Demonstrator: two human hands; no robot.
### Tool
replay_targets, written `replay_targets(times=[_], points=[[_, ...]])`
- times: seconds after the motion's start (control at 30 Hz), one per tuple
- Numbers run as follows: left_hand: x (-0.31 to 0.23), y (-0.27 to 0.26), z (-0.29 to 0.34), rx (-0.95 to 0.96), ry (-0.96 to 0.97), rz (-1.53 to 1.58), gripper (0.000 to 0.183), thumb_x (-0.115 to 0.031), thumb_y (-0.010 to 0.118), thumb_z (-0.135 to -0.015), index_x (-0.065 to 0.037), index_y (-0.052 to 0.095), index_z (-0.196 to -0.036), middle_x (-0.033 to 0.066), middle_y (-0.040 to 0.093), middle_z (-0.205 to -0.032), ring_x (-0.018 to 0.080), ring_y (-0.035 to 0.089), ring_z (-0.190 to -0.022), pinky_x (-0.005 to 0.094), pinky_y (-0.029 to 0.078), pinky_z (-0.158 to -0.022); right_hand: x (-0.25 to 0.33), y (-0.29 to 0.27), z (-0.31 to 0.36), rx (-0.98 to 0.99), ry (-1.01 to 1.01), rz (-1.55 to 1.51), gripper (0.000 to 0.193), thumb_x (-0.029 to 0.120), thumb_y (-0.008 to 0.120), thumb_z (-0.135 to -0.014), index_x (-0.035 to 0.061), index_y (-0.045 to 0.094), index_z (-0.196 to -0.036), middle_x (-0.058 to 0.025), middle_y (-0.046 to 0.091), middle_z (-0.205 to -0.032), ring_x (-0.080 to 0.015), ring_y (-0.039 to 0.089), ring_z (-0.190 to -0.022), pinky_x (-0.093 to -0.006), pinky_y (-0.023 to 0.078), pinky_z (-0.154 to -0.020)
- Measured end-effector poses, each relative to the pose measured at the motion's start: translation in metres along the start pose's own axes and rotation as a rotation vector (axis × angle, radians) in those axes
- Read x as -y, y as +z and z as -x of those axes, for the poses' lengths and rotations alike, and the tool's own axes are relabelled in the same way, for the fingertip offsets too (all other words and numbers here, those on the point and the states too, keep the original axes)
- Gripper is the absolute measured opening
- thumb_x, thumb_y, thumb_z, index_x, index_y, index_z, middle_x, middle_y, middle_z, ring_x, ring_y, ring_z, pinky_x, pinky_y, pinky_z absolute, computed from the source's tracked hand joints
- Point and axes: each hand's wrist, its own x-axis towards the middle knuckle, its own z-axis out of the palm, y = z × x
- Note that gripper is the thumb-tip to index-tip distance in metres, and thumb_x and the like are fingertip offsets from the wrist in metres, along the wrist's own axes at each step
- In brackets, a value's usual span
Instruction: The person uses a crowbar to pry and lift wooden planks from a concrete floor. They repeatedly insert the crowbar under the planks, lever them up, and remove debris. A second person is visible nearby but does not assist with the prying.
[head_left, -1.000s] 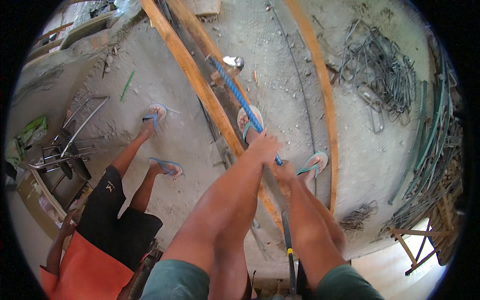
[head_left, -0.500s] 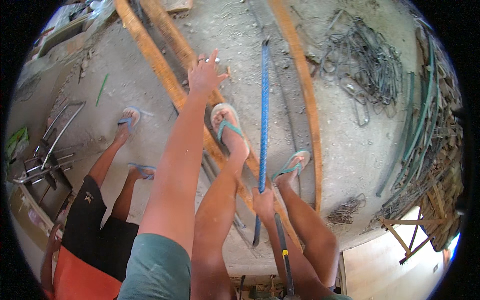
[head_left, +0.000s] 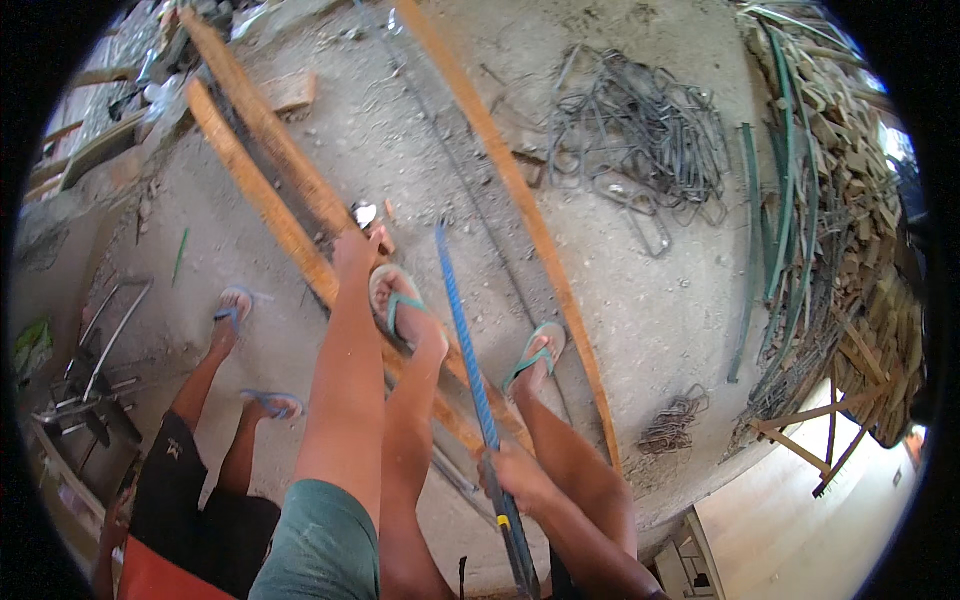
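My left arm stretches down to the two long wooden beams, and my left hand is low at the nearer end of one of them. Its fingers are blurred and partly hidden, close to a small shiny white object and a small brown piece. My right hand is closed around a long blue metal bar, which slants up and away over the floor. A black shaft with a yellow band runs down from the same hand; whether it joins the bar I cannot tell.
A thin curved plank lies right of my feet. Beyond it are tangled metal stirrups, a smaller wire bundle, green strips and stacked wood. A person in black shorts and a metal frame are at left.
My left hand has lowered from outstretched fingers to beside the beam. My view has shifted, and the blue bar now tilts left, with my right hand still gripping it.
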Motion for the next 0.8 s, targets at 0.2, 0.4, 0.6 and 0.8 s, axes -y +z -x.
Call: replay_targets(times=[0.2, 0.4, 0.6, 0.8], points=[[0.003, 0.052, -0.014, 0.075, -0.065, 0.015, 0.048, -0.047, 0.067, -0.08, -0.001, 0.071, -0.095, 0.0189, 0.07, -0.101, 0.038, 0.067, -0.094, 0.0456, 0.053, -0.082, -0.032, -0.017, 0.013, -0.083, -0.005, 0.19, 0.025, 0.02, 0.062, -0.091, 0.009, 0.046, -0.075, 0.0007, 0.042, -0.055, -0.0108, 0.041, -0.044, -0.0274, 0.035, -0.042], [0.026, 0.06, 0.019, -0.136, -0.132, 0.221, 0.046, -0.045, 0.072, -0.078, -0.002, 0.066, -0.093, 0.0198, 0.068, -0.099, 0.038, 0.064, -0.094, 0.048, 0.051, -0.082, -0.036, -0.022, 0.025, -0.133, -0.038, 0.24, 0.024, 0.02, 0.062, -0.092, 0.009, 0.045, -0.078, 0.0006, 0.042, -0.055, -0.0103, 0.04, -0.043, -0.027, 0.032, -0.039], [-0.007, 0.024, 0.034, -0.119, -0.08, 0.099, 0.066, -0.048, 0.076, -0.076, 0.004, 0.06, -0.113, 0.0218, 0.064, -0.115, 0.0372, 0.062, -0.108, 0.0452, 0.051, -0.09, -0.015, -0.023, 0.028, -0.157, -0.112, 0.202, 0.024, 0.019, 0.062, -0.092, 0.011, 0.044, -0.079, 0.0028, 0.043, -0.058, -0.0082, 0.04, -0.043, -0.0261, 0.032, -0.04], [-0.037, 0.08, -0.015, -0.097, -0.049, 0.151, 0.073, -0.039, 0.074, -0.082, 0.01, 0.046, -0.129, 0.0213, 0.064, -0.118, 0.0354, 0.064, -0.108, 0.0445, 0.052, -0.089, 0.001, -0.054, 0.021, -0.165, -0.132, 0.37, 0.025, 0.019, 0.062, -0.091, 0.0097, 0.045, -0.076, 0.0024, 0.044, -0.057, -0.0074, 0.043, -0.045, -0.0263, 0.034, -0.04]])
